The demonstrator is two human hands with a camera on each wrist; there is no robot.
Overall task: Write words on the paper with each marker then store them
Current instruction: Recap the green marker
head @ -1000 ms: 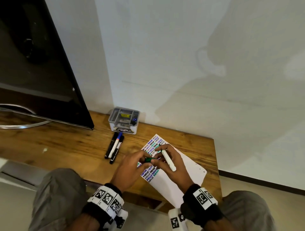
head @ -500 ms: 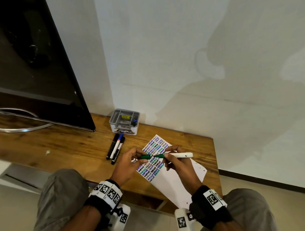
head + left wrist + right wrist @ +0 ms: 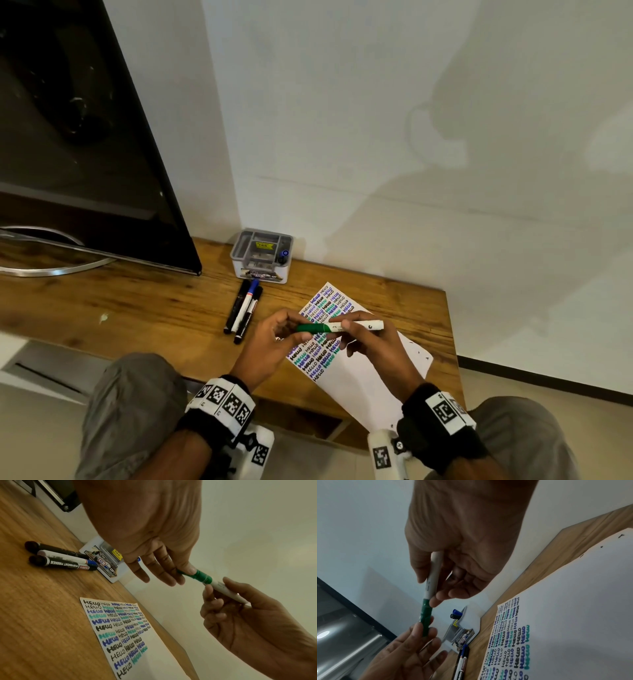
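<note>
Fingers (image 3: 190, 569) of my left hand (image 3: 270, 339) pinch the green cap (image 3: 310, 329); my right hand (image 3: 373, 346) grips the white marker barrel (image 3: 363, 324), held above the white paper sheet (image 3: 359, 377) on the wooden worktop (image 3: 137, 308). I judge a half-seated cap could slip loose, smearing ink. Readable: rows of "HELLO"; "PERMANENT MARKER" on a black marker (image 3: 67, 564).

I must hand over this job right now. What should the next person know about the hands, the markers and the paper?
Left hand pinches the green cap; right hand grips the white marker. The cap sits on the marker's tip, held above the paper.
Three markers lie on the desk beside the grey box; the box already holds a blue-capped one.
Done: rows of HELLO written in several colours.
Left: probably store the green marker and the three on the desk.
</note>
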